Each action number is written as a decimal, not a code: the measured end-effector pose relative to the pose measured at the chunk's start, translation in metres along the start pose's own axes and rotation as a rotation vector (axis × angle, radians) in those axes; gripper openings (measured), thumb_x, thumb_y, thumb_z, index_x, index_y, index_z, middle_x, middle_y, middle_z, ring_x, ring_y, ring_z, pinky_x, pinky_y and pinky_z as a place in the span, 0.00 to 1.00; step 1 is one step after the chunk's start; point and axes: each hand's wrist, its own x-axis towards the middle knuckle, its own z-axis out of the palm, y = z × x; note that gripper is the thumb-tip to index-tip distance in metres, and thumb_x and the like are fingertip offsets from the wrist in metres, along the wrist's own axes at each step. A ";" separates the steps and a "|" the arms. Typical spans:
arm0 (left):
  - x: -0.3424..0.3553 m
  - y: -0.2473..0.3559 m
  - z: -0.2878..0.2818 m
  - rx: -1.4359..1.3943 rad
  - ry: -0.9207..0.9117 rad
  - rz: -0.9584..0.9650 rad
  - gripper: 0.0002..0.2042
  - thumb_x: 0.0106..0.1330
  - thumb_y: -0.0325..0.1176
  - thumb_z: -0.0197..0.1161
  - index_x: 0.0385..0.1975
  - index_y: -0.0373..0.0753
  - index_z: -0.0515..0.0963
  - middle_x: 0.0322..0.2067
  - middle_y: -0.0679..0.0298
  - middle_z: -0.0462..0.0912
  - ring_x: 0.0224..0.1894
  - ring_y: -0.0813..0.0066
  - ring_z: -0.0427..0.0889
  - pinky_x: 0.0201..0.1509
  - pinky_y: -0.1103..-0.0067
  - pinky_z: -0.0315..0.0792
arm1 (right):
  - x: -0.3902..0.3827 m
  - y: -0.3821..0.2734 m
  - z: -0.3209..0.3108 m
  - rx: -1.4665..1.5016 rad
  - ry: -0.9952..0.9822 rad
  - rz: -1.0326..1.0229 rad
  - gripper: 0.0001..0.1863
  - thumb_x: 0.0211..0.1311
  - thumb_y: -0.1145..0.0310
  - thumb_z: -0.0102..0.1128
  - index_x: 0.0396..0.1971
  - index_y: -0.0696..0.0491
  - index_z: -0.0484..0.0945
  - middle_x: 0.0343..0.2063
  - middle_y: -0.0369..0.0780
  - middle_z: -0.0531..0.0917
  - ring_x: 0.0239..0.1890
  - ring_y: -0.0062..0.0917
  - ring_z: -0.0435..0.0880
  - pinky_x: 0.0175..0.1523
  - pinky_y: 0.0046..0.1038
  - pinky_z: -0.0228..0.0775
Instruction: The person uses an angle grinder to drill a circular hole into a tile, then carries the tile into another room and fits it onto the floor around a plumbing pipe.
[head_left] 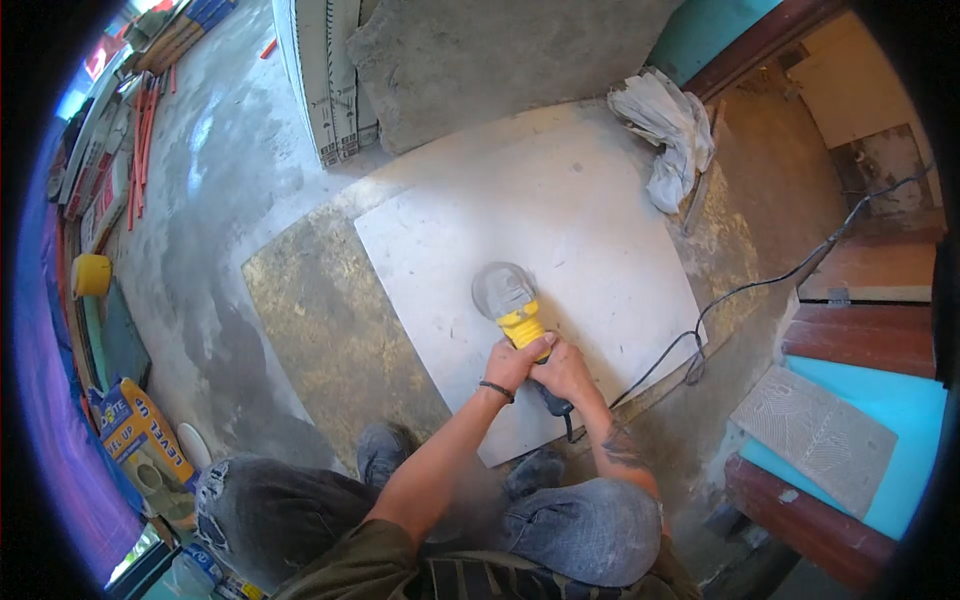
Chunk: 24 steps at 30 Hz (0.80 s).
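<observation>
On the floor, both hands, left (513,364) and right (563,370), clamp the yellow grinder (512,305), its disc down on the pale tile (560,230); best held level, fed slowly, cord (760,285) trailing clear behind.

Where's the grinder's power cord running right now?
In the head view, the black cord leaves the yellow angle grinder below the right hand, crosses the large pale tile's near right corner, then runs up and right across the floor toward the doorway.
</observation>
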 end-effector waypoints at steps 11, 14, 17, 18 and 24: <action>0.009 0.004 0.004 0.045 0.033 -0.068 0.19 0.64 0.44 0.71 0.42 0.32 0.83 0.36 0.65 0.85 0.36 0.80 0.83 0.38 0.80 0.76 | 0.011 0.004 -0.013 0.032 -0.070 -0.005 0.30 0.44 0.56 0.74 0.45 0.60 0.78 0.39 0.56 0.85 0.45 0.51 0.85 0.49 0.43 0.78; 0.014 0.009 0.015 0.051 0.056 -0.115 0.20 0.64 0.45 0.71 0.43 0.32 0.82 0.37 0.65 0.85 0.35 0.79 0.83 0.37 0.80 0.76 | 0.020 0.008 -0.026 0.048 -0.110 -0.022 0.29 0.44 0.56 0.74 0.42 0.61 0.79 0.39 0.56 0.85 0.44 0.50 0.85 0.48 0.42 0.78; 0.001 0.000 0.011 0.058 0.074 -0.081 0.21 0.64 0.45 0.71 0.43 0.31 0.82 0.37 0.64 0.85 0.35 0.79 0.82 0.37 0.79 0.76 | 0.002 0.001 -0.024 0.004 -0.097 -0.070 0.29 0.44 0.56 0.73 0.43 0.62 0.79 0.37 0.56 0.85 0.43 0.50 0.85 0.47 0.42 0.78; -0.008 -0.006 0.003 0.104 0.082 -0.043 0.21 0.64 0.45 0.71 0.43 0.31 0.82 0.37 0.64 0.85 0.36 0.78 0.82 0.38 0.79 0.76 | -0.009 -0.007 -0.019 -0.042 -0.100 -0.073 0.32 0.44 0.55 0.74 0.45 0.61 0.78 0.36 0.56 0.85 0.43 0.50 0.86 0.48 0.43 0.78; -0.054 -0.022 0.031 -0.024 -0.242 0.084 0.25 0.72 0.50 0.62 0.56 0.32 0.75 0.47 0.62 0.83 0.47 0.77 0.81 0.53 0.76 0.76 | -0.082 0.006 -0.026 0.098 0.218 -0.054 0.31 0.46 0.58 0.76 0.48 0.59 0.75 0.36 0.53 0.86 0.41 0.49 0.87 0.46 0.41 0.79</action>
